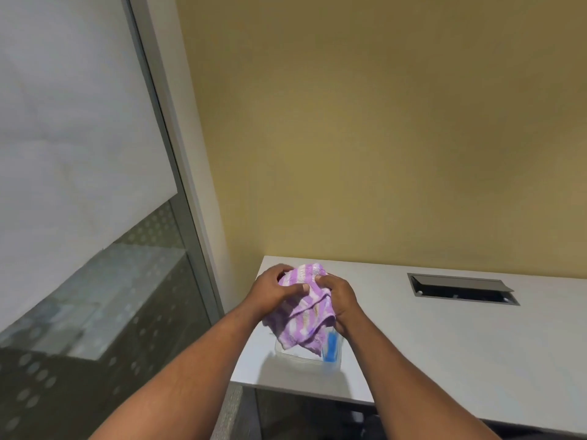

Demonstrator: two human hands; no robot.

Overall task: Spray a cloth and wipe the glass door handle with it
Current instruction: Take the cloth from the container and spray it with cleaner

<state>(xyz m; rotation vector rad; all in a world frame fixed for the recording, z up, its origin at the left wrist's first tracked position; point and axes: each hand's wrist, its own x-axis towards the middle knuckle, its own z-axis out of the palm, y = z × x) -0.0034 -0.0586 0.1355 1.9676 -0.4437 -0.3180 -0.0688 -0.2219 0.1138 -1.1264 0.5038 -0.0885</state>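
Left hand (275, 289) and right hand (340, 300) both clamped on purple-and-white striped cloth (303, 308), bunched between them above near-left corner of white surface (444, 344). Cloth's lower folds hang over clear plastic container (306, 355) standing on surface; blue item (332, 346) inside container, kind unclear. Grey cable hatch (462, 289) recessed in surface, well right of hands. Yellow wall (381, 122) behind. Frosted glass panel (79, 138) with grey frame at left; door handle out of view.

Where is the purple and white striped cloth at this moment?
In the head view, the purple and white striped cloth is low in the centre, bunched between the left hand and right hand, above a clear plastic container on the white desk's left end.
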